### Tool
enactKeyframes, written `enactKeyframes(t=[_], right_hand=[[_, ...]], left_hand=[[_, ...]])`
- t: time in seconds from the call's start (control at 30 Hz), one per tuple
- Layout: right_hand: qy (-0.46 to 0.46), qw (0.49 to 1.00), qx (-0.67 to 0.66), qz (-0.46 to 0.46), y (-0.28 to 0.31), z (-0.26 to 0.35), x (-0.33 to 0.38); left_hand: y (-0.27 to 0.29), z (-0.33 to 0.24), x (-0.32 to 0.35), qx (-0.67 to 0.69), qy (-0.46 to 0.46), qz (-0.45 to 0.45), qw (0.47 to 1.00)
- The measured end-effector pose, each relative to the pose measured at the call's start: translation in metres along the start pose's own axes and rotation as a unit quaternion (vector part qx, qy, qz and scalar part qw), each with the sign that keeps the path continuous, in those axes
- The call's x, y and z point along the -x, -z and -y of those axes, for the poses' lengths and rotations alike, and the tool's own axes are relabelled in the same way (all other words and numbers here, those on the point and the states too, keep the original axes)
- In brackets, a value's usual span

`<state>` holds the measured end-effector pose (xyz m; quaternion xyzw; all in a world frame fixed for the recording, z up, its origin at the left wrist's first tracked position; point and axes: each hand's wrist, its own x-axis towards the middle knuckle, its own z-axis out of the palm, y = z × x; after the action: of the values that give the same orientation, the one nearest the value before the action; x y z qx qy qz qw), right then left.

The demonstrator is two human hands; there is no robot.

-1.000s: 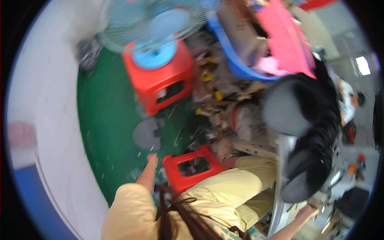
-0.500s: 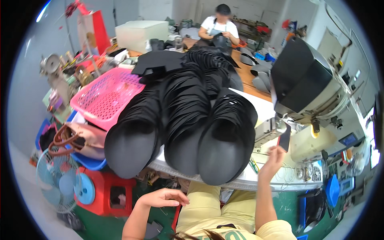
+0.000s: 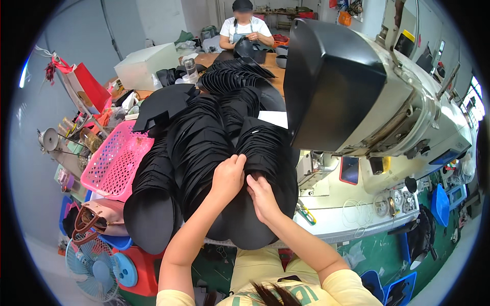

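At your far left a small blue electric fan (image 3: 94, 268) stands on the floor beside a red plastic stool (image 3: 145, 273). Above them a pink plastic mesh basket (image 3: 115, 160) sits tilted at the bench's left edge, touching the leftmost of the long overlapping rows of flat black cap brims (image 3: 204, 148) that cover the bench.

Your left forearm rises from the lower edge, angled up and to the right, with the wrist nearly straight. Your left hand (image 3: 228, 176) lies palm down on the nearest stack of black brims (image 3: 268, 153), fingers curled over its top edge (the fingertips are tucked among the pieces, so how many it has pinched cannot be told). Just beside it, almost touching, your right hand (image 3: 262, 196) comes in from the lower right with the elbow bent outward; its fingers (image 3: 253, 183) are bent and pressed into the same stack, gripping or parting the brims there. That stack sits at the bench's near edge, right in front of your lap.

To the right stands a large grey and cream industrial sewing machine (image 3: 388, 102), its dark boxy end nearest the brims. At the far end of the bench another person (image 3: 244, 25) sits handling black pieces.
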<state>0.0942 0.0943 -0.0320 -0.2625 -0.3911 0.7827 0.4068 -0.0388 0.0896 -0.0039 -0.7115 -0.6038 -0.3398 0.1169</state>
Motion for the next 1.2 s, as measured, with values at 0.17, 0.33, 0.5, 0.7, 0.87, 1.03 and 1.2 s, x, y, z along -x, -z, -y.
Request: enactKeyframes(t=[0.17, 0.33, 0.5, 0.7, 0.87, 1.03, 1.2], right_hand=[[0.010, 0.984, -0.166, -0.062, 0.002, 0.019, 0.012], [-0.072, 0.959, -0.242, -0.125, 0.001, 0.038, 0.001], [-0.088, 0.964, -0.194, -0.161, 0.001, 0.031, 0.001], [-0.084, 0.967, -0.190, -0.147, 0.015, 0.032, 0.026], [-0.076, 0.982, -0.154, -0.080, 0.005, 0.036, 0.061], [-0.041, 0.990, -0.105, 0.089, -0.007, 0.068, 0.119], [-0.121, 0.970, -0.051, 0.204, 0.006, 0.116, 0.130]], left_hand=[[0.042, -0.053, 0.003, -0.023, -0.008, 0.076, 0.997], [0.045, -0.053, 0.024, 0.139, 0.048, 0.093, 0.985], [0.029, -0.047, 0.005, 0.013, 0.016, 0.039, 0.999], [0.029, -0.056, -0.008, -0.082, -0.034, 0.060, 0.994], [0.014, -0.027, -0.011, -0.091, 0.062, 0.055, 0.992], [0.020, -0.011, 0.005, -0.012, 0.070, 0.044, 0.996], [0.097, -0.084, 0.026, 0.417, 0.133, -0.078, 0.896]])
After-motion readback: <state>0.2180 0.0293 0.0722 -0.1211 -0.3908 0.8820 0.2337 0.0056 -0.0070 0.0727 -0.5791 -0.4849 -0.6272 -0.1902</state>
